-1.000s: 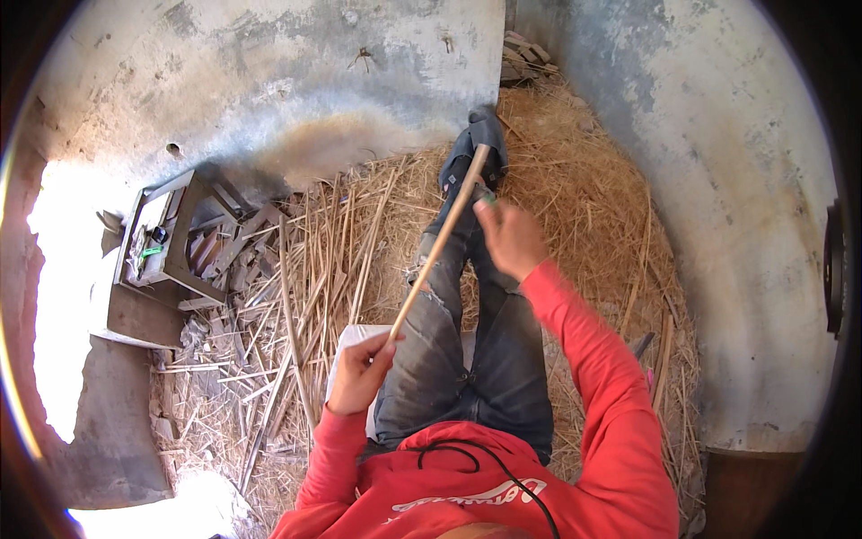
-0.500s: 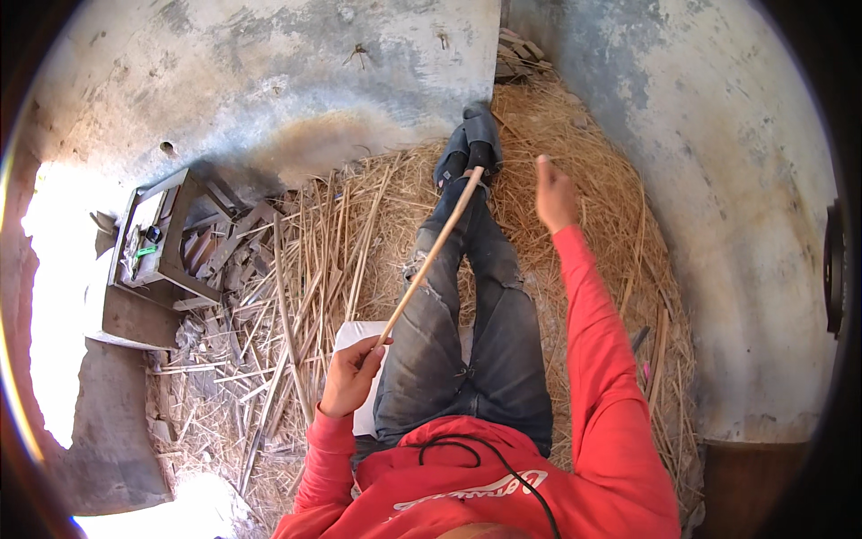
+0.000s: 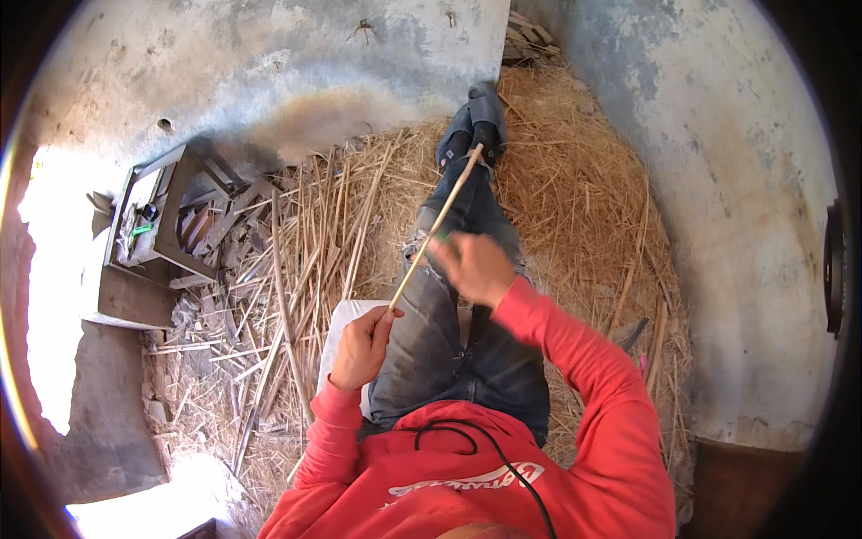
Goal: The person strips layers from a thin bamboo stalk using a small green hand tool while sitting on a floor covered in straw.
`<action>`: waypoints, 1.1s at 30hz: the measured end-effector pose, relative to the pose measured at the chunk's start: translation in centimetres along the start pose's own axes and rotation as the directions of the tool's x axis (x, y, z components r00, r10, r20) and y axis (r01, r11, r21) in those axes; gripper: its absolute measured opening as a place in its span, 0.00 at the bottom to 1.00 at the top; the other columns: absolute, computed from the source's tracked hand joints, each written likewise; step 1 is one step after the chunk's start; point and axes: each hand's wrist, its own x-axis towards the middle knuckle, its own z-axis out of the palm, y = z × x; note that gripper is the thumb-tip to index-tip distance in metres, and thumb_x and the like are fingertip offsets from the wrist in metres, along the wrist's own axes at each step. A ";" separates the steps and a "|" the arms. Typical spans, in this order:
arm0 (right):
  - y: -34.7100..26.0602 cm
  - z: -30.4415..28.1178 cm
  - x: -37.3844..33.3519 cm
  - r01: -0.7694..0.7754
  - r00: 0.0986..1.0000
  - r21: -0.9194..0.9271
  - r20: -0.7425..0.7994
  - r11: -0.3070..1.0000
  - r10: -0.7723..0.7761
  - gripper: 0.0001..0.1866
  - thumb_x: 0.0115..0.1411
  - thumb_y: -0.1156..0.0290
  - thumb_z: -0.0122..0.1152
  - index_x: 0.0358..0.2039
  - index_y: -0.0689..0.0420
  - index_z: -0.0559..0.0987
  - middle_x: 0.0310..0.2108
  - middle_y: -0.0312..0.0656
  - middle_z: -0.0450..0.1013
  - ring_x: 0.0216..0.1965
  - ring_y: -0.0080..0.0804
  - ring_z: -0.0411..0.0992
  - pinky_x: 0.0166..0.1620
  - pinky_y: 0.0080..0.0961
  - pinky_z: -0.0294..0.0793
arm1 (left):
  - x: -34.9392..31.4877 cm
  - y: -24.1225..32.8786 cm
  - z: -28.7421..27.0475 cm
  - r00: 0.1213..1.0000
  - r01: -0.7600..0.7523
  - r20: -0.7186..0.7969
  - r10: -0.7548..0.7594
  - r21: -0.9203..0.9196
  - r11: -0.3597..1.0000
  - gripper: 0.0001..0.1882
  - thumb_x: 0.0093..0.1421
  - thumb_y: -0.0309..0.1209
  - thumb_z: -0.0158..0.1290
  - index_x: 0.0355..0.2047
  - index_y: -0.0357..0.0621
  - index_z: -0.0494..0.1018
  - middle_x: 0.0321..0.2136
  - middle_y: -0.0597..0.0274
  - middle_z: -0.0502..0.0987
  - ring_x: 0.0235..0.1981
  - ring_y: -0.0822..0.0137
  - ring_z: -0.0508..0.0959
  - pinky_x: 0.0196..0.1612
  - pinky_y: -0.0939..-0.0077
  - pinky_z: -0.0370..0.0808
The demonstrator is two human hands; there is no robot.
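Stick (image 3: pixel 437 225), one, in left hand (image 3: pixel 360 347), right hand (image 3: pixel 478 269) near

A red sweatshirt (image 3: pixel 422 516) has long sleeves (image 3: pixel 611 377) with ribbed cuffs just behind the left hand (image 3: pixel 359 348) and the right hand (image 3: pixel 478 267). Nearer the body than both hands, a thin black cord (image 3: pixel 519 476) crosses white script lettering (image 3: pixel 485 483). Faded dark jeans (image 3: pixel 422 386), ripped at the knee, show between the hands; dark grey shoes (image 3: pixel 486 108) sit well beyond them.
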 end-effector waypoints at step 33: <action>4.9 -1.9 2.7 0.025 0.985 -0.040 -0.168 0.999 -0.031 0.34 0.72 0.35 0.45 0.33 0.56 0.80 0.23 0.58 0.77 0.29 0.63 0.79 0.33 0.55 0.76 | 0.7 -0.7 -0.3 0.999 -0.021 0.029 0.022 -0.047 0.999 0.14 0.75 0.34 0.50 0.45 0.38 0.82 0.16 0.69 0.63 0.19 0.77 0.62 0.23 0.75 0.60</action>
